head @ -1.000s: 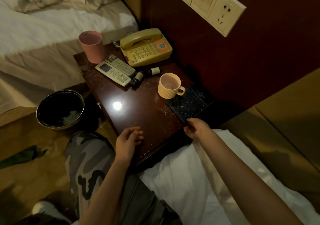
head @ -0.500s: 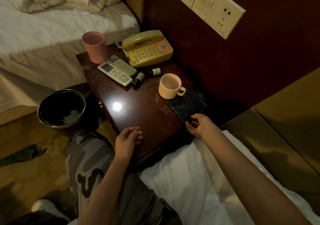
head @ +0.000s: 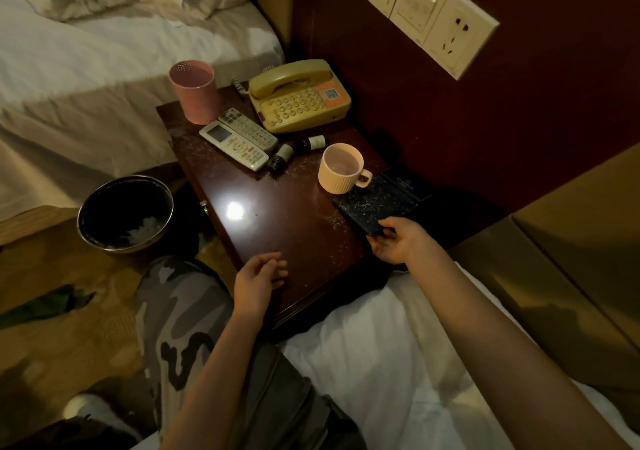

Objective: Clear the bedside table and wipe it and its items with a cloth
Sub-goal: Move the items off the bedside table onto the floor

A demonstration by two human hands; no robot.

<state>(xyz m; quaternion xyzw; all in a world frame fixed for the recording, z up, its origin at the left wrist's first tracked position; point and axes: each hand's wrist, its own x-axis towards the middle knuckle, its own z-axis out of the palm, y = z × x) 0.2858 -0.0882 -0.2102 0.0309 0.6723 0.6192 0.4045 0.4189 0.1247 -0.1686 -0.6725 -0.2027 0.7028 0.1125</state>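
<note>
A dusty dark wooden bedside table (head: 277, 214) carries a yellow telephone (head: 299, 98), a pink cup holder (head: 194, 91), two white remotes (head: 239, 141), two small dark bottles (head: 294, 150), a ribbed pink mug (head: 341, 169) and a speckled dark booklet (head: 375, 204). My right hand (head: 398, 242) grips the booklet's near corner at the table's right edge, thumb on top. My left hand (head: 258, 276) rests on the table's front edge with its fingers loosely curled and holding nothing.
A round metal bin (head: 126, 214) with a bit of paper inside stands on the floor left of the table. White bedding (head: 381, 363) lies under my arms. Another bed (head: 104, 51) is at the left. Wall switches (head: 419, 10) sit above.
My right hand slid forward along the table's right edge and took hold of the booklet's near corner. My left hand stayed where it was.
</note>
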